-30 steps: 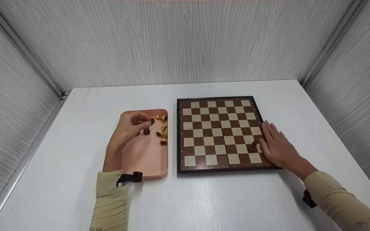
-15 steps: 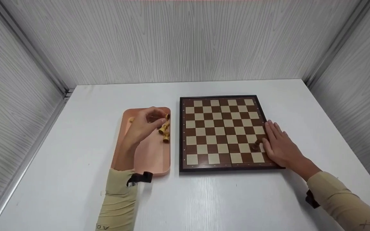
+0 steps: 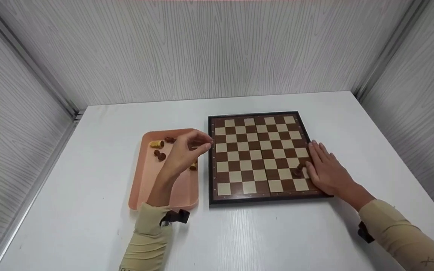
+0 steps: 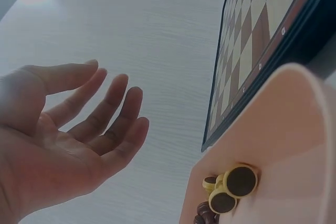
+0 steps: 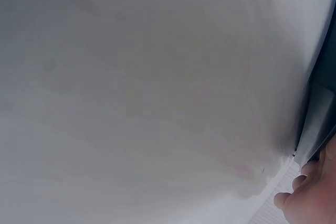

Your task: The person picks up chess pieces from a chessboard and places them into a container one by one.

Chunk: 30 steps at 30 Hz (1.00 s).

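My left hand (image 3: 185,152) hovers over the right side of a pink tray (image 3: 137,184), its fingertips overlapping the chessboard's left edge in the head view. Thumb and index tips nearly meet, with no piece showing between them in the left wrist view. Dark chess pieces (image 3: 160,155) and a yellow chess piece (image 3: 157,144) lie in the tray; more are hidden behind the hand. At the right edge of the chessboard (image 3: 245,155), my right hand (image 3: 328,171) rests with straight fingers. Its thumb tip is right beside a dark chess piece (image 3: 298,171) on the board.
White table surface (image 3: 239,237) surrounds the tray and board, and a narrow gap separates the two. Grey wood-grain panels (image 3: 217,49) enclose the back and sides. Yellow pieces (image 4: 241,181) lie with dark bases showing near the tray wall in the left wrist view.
My left hand has moved rightward across the tray toward the board, uncovering the yellow piece and dark pieces on the tray's left side. The right hand stays at the board's edge.
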{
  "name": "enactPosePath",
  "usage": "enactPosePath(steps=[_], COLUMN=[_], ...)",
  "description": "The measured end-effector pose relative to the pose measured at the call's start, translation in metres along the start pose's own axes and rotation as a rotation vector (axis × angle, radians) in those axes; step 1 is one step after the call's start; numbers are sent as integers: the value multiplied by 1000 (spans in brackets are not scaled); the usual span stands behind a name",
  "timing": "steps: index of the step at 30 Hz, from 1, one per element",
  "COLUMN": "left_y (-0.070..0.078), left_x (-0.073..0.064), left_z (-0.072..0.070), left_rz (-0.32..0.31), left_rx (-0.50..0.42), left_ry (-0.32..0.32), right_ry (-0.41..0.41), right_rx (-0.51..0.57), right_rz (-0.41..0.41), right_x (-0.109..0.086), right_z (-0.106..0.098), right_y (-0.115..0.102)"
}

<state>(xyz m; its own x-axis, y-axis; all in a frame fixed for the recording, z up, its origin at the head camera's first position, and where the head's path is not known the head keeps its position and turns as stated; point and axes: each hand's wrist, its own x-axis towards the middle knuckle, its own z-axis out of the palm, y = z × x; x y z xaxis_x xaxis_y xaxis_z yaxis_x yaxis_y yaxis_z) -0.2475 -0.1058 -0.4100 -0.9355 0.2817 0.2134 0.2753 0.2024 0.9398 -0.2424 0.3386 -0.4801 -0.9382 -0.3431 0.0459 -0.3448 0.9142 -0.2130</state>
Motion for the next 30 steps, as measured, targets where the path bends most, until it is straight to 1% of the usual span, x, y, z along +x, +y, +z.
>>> enactPosePath(steps=[6, 13, 16, 20, 26, 30], left_y=[2, 4, 4, 3, 4, 4], left_x=[0, 4, 4, 3, 7, 11], left_z=[9, 25, 32, 41, 57, 67], left_rz=[1, 23, 42, 60, 48, 76], left_rx=[-23, -55, -52, -51, -65, -65], left_ry=[18, 27, 29, 26, 13, 5], right_ry=[6, 1, -5, -11, -11, -8], right_rx=[-7, -5, 0, 7, 15, 16], right_rz=[-5, 0, 0, -8, -13, -16], right_x=[1, 0, 0, 1, -2, -2], right_z=[0, 1, 0, -1, -1, -1], right_y=[1, 0, -1, -2, 0, 0])
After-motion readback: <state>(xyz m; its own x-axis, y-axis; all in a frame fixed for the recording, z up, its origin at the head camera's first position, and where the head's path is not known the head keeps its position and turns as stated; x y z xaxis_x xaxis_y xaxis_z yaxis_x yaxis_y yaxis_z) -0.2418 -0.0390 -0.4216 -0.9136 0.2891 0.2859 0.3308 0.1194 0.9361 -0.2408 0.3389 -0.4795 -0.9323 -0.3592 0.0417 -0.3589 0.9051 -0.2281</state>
